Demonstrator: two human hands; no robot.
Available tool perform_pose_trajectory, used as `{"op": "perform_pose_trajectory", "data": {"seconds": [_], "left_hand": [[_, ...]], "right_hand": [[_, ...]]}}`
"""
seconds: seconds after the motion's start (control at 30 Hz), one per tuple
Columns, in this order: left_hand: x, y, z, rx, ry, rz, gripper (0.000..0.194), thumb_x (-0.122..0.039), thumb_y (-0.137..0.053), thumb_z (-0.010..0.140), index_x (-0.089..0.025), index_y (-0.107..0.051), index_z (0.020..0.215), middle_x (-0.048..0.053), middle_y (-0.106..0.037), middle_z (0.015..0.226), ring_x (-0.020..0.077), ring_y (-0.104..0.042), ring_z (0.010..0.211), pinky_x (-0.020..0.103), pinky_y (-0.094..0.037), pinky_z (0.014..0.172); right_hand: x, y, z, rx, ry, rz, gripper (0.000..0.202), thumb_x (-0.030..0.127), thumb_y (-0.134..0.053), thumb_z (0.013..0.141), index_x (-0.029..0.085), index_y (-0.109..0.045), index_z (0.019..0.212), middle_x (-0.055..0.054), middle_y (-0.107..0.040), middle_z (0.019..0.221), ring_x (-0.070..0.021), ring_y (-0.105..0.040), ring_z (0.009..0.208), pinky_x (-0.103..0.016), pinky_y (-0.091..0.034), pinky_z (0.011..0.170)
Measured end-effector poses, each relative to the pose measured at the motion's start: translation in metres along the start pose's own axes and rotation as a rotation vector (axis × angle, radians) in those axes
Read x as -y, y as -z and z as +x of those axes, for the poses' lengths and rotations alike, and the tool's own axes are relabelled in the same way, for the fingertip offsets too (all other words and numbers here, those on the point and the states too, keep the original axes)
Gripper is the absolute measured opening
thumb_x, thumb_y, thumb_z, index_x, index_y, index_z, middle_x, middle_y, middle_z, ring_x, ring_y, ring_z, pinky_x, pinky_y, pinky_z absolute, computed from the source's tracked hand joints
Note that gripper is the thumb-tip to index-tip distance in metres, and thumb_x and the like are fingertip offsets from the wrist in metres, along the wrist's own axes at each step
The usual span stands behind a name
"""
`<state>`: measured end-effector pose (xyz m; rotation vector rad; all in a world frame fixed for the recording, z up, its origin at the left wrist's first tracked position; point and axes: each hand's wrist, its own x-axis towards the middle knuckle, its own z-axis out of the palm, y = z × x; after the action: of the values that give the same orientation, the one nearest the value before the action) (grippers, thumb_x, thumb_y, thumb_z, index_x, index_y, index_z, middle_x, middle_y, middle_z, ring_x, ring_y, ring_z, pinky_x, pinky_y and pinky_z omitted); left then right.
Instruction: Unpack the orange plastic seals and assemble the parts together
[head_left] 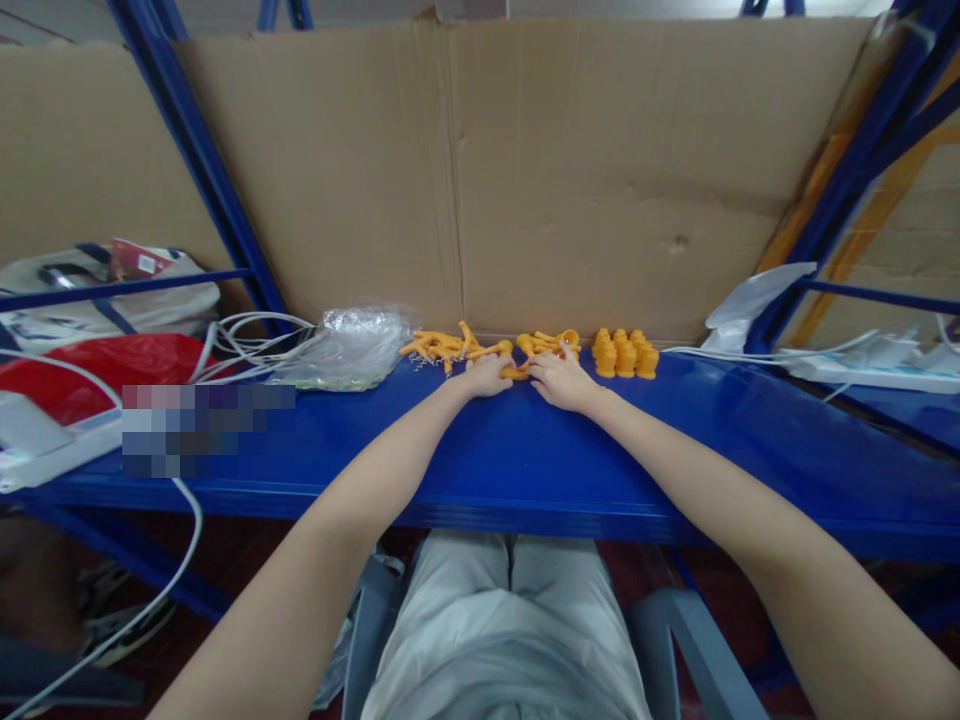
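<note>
My left hand [489, 377] is closed at one end of a curved orange plastic piece [514, 373] low over the blue tabletop. My right hand [562, 380] has its fingers bent at the other end of that piece, with some fingers apart near other orange parts. Just behind it lie orange parts with round cup-like ends [570, 338]. Left of my left hand is a loose heap of orange branch-shaped pieces [435, 346], with thin chain-like bits among them. Several orange knobbed, bottle-shaped pieces [624, 356] stand upright in rows to the right.
Clear plastic bags [352, 345] lie left of the heap. White cables [255, 330], a red bag [97, 365] and a white power strip [60, 445] are farther left. A cardboard sheet [570, 180] closes off the back. Another power strip [877, 368] lies at right, beyond a blue post [832, 200].
</note>
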<state>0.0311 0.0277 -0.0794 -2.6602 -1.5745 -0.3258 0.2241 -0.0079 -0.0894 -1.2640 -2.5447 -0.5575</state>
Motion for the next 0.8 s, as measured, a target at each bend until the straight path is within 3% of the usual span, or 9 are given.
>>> {"op": "perform_pose_trajectory", "data": {"seconds": [0.17,0.4,0.6,0.67,0.8], "left_hand": [[0.002,-0.001,-0.003,-0.120,0.000,-0.057,0.028,-0.021,-0.061,0.085,-0.023,-0.065,0.113,0.008,-0.072,0.121,0.0290,-0.066,0.117,0.041,-0.050,0.098],[-0.001,0.011,-0.005,-0.426,0.159,-0.191,0.022,-0.016,-0.051,0.095,-0.020,-0.059,0.116,0.010,-0.075,0.108,0.0300,-0.069,0.112,0.047,-0.048,0.101],[-0.002,0.017,0.000,-0.681,0.017,-0.420,0.020,-0.020,-0.053,0.095,-0.020,-0.056,0.115,0.006,-0.072,0.098,0.0237,-0.070,0.099,0.041,-0.051,0.097],[-0.006,0.015,0.003,-0.690,-0.064,-0.489,0.021,-0.022,-0.050,0.097,-0.021,-0.054,0.117,0.005,-0.072,0.103,0.0217,-0.068,0.101,0.039,-0.052,0.097],[-0.020,0.011,0.007,-0.592,-0.159,-0.569,0.029,-0.024,-0.042,0.101,-0.020,-0.049,0.129,0.010,-0.069,0.121,0.0190,-0.067,0.106,0.033,-0.053,0.096]], "right_hand": [[-0.002,0.009,-0.001,-0.023,-0.025,-0.021,0.036,0.016,-0.046,0.095,0.017,-0.074,0.117,-0.017,-0.070,0.129,-0.0324,-0.058,0.129,-0.068,-0.022,0.117],[-0.010,0.017,-0.004,-0.105,-0.105,-0.031,0.040,0.018,-0.043,0.096,0.019,-0.071,0.124,-0.016,-0.068,0.134,-0.0323,-0.058,0.130,-0.069,-0.022,0.118],[-0.013,0.016,-0.004,-0.283,-0.159,-0.013,0.057,0.020,-0.039,0.095,0.011,-0.049,0.150,-0.022,-0.058,0.147,-0.0344,-0.053,0.135,-0.068,-0.021,0.118],[-0.014,0.017,-0.004,-0.355,-0.164,-0.017,0.057,0.023,-0.038,0.098,0.012,-0.046,0.153,-0.021,-0.055,0.150,-0.0345,-0.049,0.138,-0.067,-0.020,0.119],[-0.020,0.022,-0.003,-0.425,-0.195,-0.033,0.050,0.026,-0.037,0.101,0.013,-0.051,0.148,-0.021,-0.060,0.144,-0.0346,-0.050,0.137,-0.065,-0.018,0.119]]}}
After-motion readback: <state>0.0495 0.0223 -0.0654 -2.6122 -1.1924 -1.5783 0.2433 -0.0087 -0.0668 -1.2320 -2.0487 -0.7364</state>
